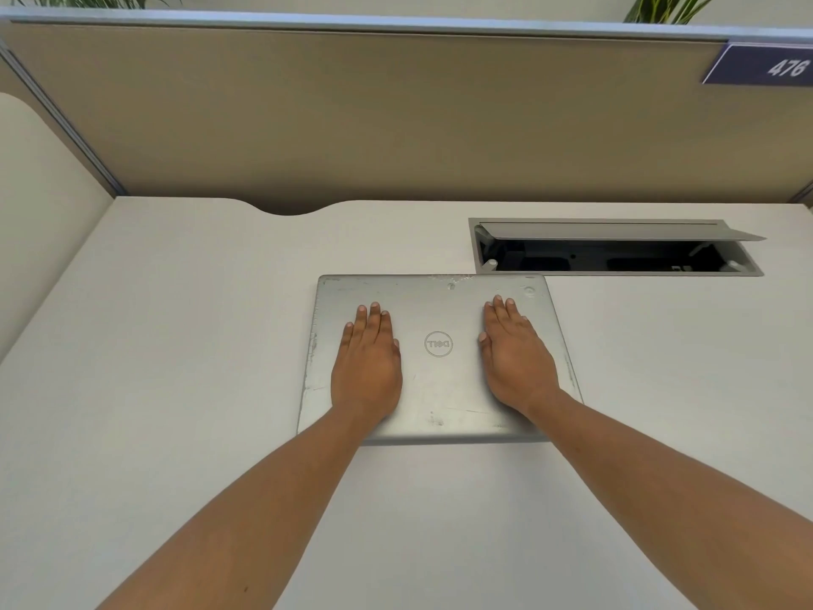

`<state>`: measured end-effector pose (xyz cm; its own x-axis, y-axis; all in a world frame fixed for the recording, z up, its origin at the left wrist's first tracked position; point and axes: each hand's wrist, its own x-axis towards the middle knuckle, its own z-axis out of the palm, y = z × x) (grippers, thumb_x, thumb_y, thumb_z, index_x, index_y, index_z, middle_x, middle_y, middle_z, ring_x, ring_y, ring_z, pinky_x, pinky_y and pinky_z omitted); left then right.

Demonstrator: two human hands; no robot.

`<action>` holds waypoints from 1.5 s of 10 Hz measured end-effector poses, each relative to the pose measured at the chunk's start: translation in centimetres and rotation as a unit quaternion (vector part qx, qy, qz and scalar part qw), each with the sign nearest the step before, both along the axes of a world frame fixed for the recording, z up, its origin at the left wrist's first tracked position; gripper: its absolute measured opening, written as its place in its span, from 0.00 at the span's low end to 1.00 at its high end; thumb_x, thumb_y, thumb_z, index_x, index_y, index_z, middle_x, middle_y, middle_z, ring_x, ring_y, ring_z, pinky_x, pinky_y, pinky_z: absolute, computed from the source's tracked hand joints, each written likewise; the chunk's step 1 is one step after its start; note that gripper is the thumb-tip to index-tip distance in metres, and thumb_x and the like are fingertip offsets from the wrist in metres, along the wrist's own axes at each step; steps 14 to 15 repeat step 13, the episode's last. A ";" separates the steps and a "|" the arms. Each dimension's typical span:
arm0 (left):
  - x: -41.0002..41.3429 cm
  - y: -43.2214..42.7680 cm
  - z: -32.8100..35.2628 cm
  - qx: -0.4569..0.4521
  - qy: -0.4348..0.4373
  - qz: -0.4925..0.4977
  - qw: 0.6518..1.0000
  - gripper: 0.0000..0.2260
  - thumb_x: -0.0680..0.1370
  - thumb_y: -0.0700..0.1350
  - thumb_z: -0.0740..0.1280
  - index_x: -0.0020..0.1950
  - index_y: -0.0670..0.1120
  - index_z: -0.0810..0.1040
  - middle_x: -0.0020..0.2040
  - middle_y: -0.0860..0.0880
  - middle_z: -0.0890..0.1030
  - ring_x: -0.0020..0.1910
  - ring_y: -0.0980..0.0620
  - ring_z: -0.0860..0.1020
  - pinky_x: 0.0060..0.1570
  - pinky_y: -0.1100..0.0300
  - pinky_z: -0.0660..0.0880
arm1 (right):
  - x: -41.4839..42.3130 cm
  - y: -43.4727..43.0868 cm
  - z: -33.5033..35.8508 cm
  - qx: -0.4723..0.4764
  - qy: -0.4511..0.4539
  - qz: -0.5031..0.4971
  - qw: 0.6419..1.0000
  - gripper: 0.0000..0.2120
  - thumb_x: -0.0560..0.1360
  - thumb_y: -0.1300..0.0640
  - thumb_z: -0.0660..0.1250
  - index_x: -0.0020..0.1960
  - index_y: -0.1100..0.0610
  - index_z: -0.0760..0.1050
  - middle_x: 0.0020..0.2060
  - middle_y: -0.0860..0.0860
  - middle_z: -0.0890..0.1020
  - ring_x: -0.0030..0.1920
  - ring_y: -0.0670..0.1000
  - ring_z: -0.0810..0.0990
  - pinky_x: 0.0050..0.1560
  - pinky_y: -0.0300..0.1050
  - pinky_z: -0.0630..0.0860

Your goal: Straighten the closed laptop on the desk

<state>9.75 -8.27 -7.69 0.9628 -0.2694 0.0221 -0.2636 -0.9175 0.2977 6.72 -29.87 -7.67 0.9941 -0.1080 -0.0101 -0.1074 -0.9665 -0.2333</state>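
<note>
A closed silver laptop (440, 380) with scuffed edges and a round logo lies flat on the white desk (176, 345), its edges running roughly parallel to the desk's back edge. My left hand (367, 363) rests palm down on the lid's left half, fingers straight and close together. My right hand (517, 356) lies flat on the right half in the same way. Neither hand grips anything; both press on the lid's top. The laptop's near corners are partly hidden by my forearms.
An open cable hatch (616, 248) with a raised grey flap sits in the desk just behind the laptop's right corner. A beige partition (374, 116) walls off the back, with a blue number plate (765, 66) at top right. A curved cutout (288, 209) notches the desk's rear edge.
</note>
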 end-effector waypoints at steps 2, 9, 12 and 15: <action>-0.2 -0.1 -0.2 -0.006 0.006 0.004 1.000 0.23 0.83 0.46 0.45 0.78 0.43 0.50 0.80 0.47 0.51 0.79 0.51 0.47 0.76 0.56 0.43 | 0.0 0.1 -0.2 -0.006 0.013 -0.003 1.000 0.26 0.82 0.52 0.44 0.78 0.58 0.49 0.79 0.53 0.52 0.78 0.50 0.47 0.77 0.47 0.46; -0.3 -0.3 -0.5 -0.019 -0.003 0.015 1.000 0.23 0.82 0.45 0.45 0.78 0.42 0.50 0.80 0.47 0.50 0.78 0.51 0.46 0.76 0.56 0.44 | -0.1 0.1 -0.3 -0.003 -0.004 -0.006 1.000 0.26 0.81 0.52 0.45 0.78 0.58 0.50 0.78 0.52 0.53 0.78 0.49 0.49 0.76 0.45 0.45; -0.3 0.9 1.8 0.005 -0.062 -0.010 0.998 0.24 0.82 0.44 0.45 0.78 0.41 0.50 0.80 0.45 0.50 0.79 0.49 0.46 0.76 0.56 0.42 | -0.3 -0.2 3.4 0.026 -0.032 0.000 0.999 0.25 0.83 0.54 0.45 0.78 0.60 0.48 0.79 0.54 0.50 0.78 0.50 0.45 0.74 0.41 0.41; 0.5 1.2 4.9 -0.003 -0.112 -0.002 0.994 0.23 0.82 0.44 0.46 0.78 0.40 0.51 0.80 0.45 0.51 0.79 0.48 0.47 0.76 0.56 0.43 | 0.1 0.3 7.0 0.050 -0.091 -0.008 0.995 0.25 0.83 0.55 0.45 0.78 0.60 0.49 0.79 0.52 0.49 0.78 0.49 0.45 0.75 0.42 0.44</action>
